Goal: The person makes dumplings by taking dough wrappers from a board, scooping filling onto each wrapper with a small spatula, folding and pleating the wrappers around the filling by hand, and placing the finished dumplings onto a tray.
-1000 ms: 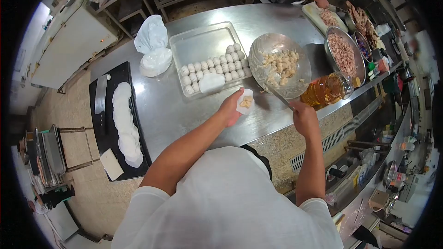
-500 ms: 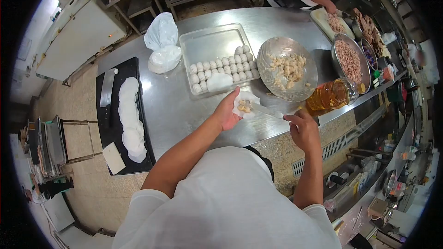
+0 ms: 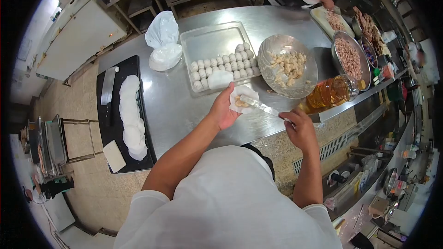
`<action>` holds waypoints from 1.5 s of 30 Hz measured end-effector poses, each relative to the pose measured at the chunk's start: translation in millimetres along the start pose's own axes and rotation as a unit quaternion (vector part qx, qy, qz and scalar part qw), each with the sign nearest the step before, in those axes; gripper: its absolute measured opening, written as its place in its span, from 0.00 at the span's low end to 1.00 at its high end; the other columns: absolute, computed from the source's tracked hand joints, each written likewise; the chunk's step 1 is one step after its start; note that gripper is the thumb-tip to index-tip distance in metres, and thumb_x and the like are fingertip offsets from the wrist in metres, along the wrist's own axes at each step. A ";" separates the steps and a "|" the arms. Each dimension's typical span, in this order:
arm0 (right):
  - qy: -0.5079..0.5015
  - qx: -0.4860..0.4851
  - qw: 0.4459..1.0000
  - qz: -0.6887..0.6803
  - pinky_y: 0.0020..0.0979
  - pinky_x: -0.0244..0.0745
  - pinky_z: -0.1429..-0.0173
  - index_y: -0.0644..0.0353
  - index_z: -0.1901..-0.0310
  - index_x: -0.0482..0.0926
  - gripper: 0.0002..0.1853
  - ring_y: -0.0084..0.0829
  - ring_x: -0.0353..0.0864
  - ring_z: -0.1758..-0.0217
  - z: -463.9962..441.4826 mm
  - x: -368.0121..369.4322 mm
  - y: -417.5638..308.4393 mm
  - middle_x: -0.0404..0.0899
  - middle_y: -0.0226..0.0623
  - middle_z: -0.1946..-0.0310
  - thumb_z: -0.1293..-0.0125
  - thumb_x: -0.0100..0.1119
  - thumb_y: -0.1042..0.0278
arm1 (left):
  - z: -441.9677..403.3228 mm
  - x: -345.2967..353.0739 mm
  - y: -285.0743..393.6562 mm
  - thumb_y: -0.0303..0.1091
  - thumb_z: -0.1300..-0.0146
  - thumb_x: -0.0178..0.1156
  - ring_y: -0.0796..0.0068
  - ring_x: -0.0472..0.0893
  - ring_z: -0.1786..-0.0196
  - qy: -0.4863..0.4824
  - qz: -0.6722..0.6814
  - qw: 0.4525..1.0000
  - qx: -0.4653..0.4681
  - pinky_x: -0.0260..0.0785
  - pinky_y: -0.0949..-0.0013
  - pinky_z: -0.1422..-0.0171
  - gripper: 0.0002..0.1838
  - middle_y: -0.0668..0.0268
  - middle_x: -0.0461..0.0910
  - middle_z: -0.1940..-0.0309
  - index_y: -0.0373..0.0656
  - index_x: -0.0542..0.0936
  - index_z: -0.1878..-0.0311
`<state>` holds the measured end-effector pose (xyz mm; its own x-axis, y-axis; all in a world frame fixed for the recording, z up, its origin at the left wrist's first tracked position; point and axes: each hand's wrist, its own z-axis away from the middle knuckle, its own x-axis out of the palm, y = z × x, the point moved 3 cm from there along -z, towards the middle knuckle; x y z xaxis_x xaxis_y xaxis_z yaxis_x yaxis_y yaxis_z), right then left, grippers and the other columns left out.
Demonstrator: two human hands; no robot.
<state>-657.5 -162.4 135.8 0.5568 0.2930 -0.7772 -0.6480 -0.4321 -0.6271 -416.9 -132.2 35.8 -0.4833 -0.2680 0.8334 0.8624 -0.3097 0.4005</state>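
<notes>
My left hand [image 3: 223, 111] holds a round white dumpling wrapper [image 3: 236, 91] on its fingers, with a lump of pale filling [image 3: 240, 102] in the middle. In my right hand [image 3: 302, 129] is a flat metal filling spatula [image 3: 267, 109], its blade tip against the filling. Just beyond my left hand stands a shallow tray [image 3: 212, 41]. Rows of round white dumplings [image 3: 224, 61] fill its near half, and white wrappers [image 3: 220, 79] lie at its near edge. Right of the tray, a metal bowl [image 3: 271, 48] contains more chunky filling [image 3: 290, 64].
A large bottle of amber oil [image 3: 328, 93] lies tilted by the bowl. On the left, a black board [image 3: 104, 124] bears a cleaver [image 3: 108, 87] and overlapping white wrappers [image 3: 131, 120]. Across the table, a co-worker's hand [image 3: 327, 2] is at a board of minced meat [image 3: 334, 20].
The spatula blade has tilted and moved slightly left over the wrapper, its flat face now showing more. My right hand has shifted slightly left; the wrapper stays in my left hand.
</notes>
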 end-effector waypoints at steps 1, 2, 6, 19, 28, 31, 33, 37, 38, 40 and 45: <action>-0.018 -0.027 0.999 0.019 0.42 0.76 0.57 0.56 0.57 0.85 0.14 0.46 0.81 0.60 -2.3 4.3 -1.5 0.79 0.42 0.65 0.45 0.61 0.80 | 1.9 0.6 -0.4 0.57 0.24 0.45 0.65 0.80 0.41 0.006 0.004 1.000 0.004 0.72 0.60 0.36 0.30 0.61 0.80 0.43 0.39 0.71 0.36; -0.018 -0.031 0.999 0.018 0.42 0.76 0.57 0.56 0.57 0.85 0.14 0.46 0.81 0.60 -3.5 0.6 -2.2 0.79 0.42 0.65 0.45 0.61 0.80 | 3.4 0.7 2.4 0.55 0.24 0.46 0.65 0.80 0.41 0.012 0.008 1.000 0.013 0.72 0.60 0.36 0.29 0.61 0.80 0.43 0.39 0.71 0.36; 0.053 0.024 0.993 0.108 0.42 0.76 0.56 0.59 0.58 0.84 0.12 0.47 0.81 0.61 -7.9 -23.9 6.1 0.79 0.44 0.64 0.43 0.61 0.79 | 20.3 -6.4 14.0 0.52 0.25 0.50 0.67 0.77 0.37 0.072 0.022 0.995 0.067 0.65 0.61 0.30 0.27 0.63 0.79 0.41 0.40 0.71 0.35; 0.126 -0.319 0.939 -0.024 0.43 0.74 0.51 0.53 0.59 0.82 0.17 0.44 0.78 0.51 -39.0 78.9 -77.7 0.78 0.39 0.55 0.53 0.74 0.72 | 134.3 32.9 51.4 0.48 0.21 0.40 0.61 0.70 0.30 -0.051 0.109 0.985 0.126 0.62 0.57 0.26 0.30 0.56 0.70 0.31 0.34 0.62 0.29; 0.137 -0.336 0.855 -0.371 0.34 0.72 0.53 0.61 0.58 0.81 0.20 0.38 0.77 0.57 -52.5 48.8 -145.5 0.78 0.40 0.61 0.54 0.78 0.70 | 179.2 62.0 60.0 0.62 0.49 0.72 0.62 0.75 0.35 -0.042 -0.259 0.922 0.285 0.70 0.60 0.33 0.53 0.53 0.71 0.34 0.33 0.64 0.30; 0.023 -0.256 0.812 -0.524 0.33 0.72 0.50 0.64 0.53 0.79 0.27 0.34 0.76 0.55 -41.3 45.5 -155.1 0.77 0.40 0.60 0.54 0.82 0.66 | 186.0 63.0 65.2 0.46 0.61 0.84 0.62 0.79 0.42 -0.024 -0.417 0.821 0.390 0.72 0.62 0.38 0.49 0.54 0.76 0.40 0.35 0.71 0.36; -0.074 -0.276 0.795 -0.535 0.32 0.74 0.50 0.64 0.50 0.77 0.33 0.31 0.77 0.53 -34.3 47.7 -156.1 0.77 0.40 0.56 0.56 0.85 0.63 | 189.2 72.3 71.4 0.40 0.63 0.86 0.64 0.81 0.50 -0.042 -0.406 0.802 0.437 0.75 0.63 0.45 0.40 0.54 0.81 0.48 0.37 0.79 0.46; -0.031 -0.309 0.810 -0.497 0.28 0.76 0.57 0.63 0.50 0.77 0.28 0.29 0.80 0.61 -25.4 44.0 -154.7 0.79 0.40 0.57 0.50 0.81 0.65 | 182.9 80.3 78.1 0.40 0.61 0.85 0.64 0.81 0.52 -0.151 -0.400 0.773 0.468 0.75 0.64 0.49 0.37 0.54 0.82 0.51 0.39 0.79 0.47; -0.028 -0.307 0.811 -0.496 0.28 0.76 0.57 0.63 0.50 0.77 0.28 0.29 0.80 0.61 -23.6 41.8 -159.0 0.79 0.40 0.57 0.50 0.81 0.65 | 183.4 78.4 75.8 0.40 0.61 0.85 0.64 0.82 0.52 -0.155 -0.397 0.776 0.465 0.76 0.64 0.49 0.36 0.54 0.82 0.52 0.40 0.79 0.48; -0.026 -0.195 0.800 -0.567 0.29 0.78 0.57 0.63 0.52 0.79 0.25 0.31 0.82 0.63 -24.2 39.4 -165.1 0.81 0.39 0.63 0.49 0.80 0.66 | 183.5 78.3 74.0 0.40 0.60 0.85 0.64 0.82 0.53 -0.161 -0.395 0.779 0.460 0.76 0.64 0.50 0.34 0.54 0.83 0.54 0.41 0.79 0.49; 0.019 -0.362 0.848 -0.387 0.29 0.78 0.65 0.64 0.58 0.81 0.21 0.34 0.83 0.69 -17.8 24.1 -171.3 0.81 0.40 0.67 0.50 0.80 0.66 | 182.3 85.5 75.2 0.41 0.59 0.84 0.66 0.82 0.52 -0.145 -0.363 0.794 0.466 0.78 0.67 0.49 0.32 0.55 0.80 0.53 0.43 0.79 0.51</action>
<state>-523.9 -96.5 225.4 0.6951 0.7061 -0.1355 0.4009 -0.5371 -0.7422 -365.8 -12.1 206.6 -0.9653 -0.0650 0.2528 0.1748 0.5583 0.8110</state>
